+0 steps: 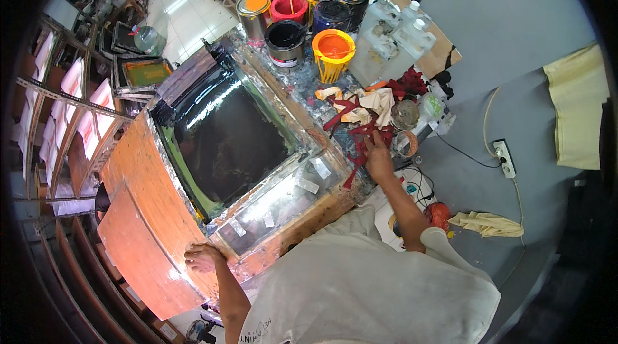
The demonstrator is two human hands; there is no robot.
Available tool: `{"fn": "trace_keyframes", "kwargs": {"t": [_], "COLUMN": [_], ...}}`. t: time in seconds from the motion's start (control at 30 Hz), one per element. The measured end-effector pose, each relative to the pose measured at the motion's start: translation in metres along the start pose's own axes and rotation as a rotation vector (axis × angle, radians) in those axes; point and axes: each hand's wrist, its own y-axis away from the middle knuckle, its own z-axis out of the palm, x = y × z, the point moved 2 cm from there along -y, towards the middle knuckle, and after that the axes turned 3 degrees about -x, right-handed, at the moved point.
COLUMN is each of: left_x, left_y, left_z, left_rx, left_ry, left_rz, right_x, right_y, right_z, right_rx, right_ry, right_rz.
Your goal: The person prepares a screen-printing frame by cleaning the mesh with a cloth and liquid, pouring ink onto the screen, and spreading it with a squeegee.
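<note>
My left hand [203,258] rests on the orange wooden board [145,234], its fingers lying bent on the surface near the front corner. At the right, my right hand [378,158] reaches into a heap of rags, its fingers closed on a dark red rag [362,141]; the fingertips are partly hidden in the cloth. Cream-coloured rags [380,104] lie just beyond it. Between my hands is a framed printing screen [232,144] with a dark, wet-looking middle and green borders. A clear sheet with pieces of tape [273,205] covers the strip in front of the screen.
Several paint cans stand at the back, among them a yellow-rimmed orange tub [333,48] and a black can [285,41]. Clear plastic bottles [414,35] and a tape roll [405,143] are at the right. Racks with sheets [71,93] line the left. A power strip [505,158] hangs rightward.
</note>
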Motion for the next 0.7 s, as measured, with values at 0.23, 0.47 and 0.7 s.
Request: {"fn": "trace_keyframes", "kwargs": {"t": [0.23,0.47,0.7], "left_x": [-0.003,-0.007,-0.014], "left_y": [-0.002,0.003,0.002], "left_z": [-0.003,-0.004,0.0], "left_rx": [0.02,0.017,0.042], "left_ry": [0.037,0.09,0.137], "left_rz": [-0.003,0.035,0.057], "right_x": [-0.017,-0.056,-0.068], "right_y": [-0.05,-0.049,-0.024], "right_z": [-0.024,-0.057,0.007], "right_rx": [0.285,0.343,0.301], "right_ry": [-0.181,-0.341,0.096], "right_rz": [0.114,0.064,-0.206]}}
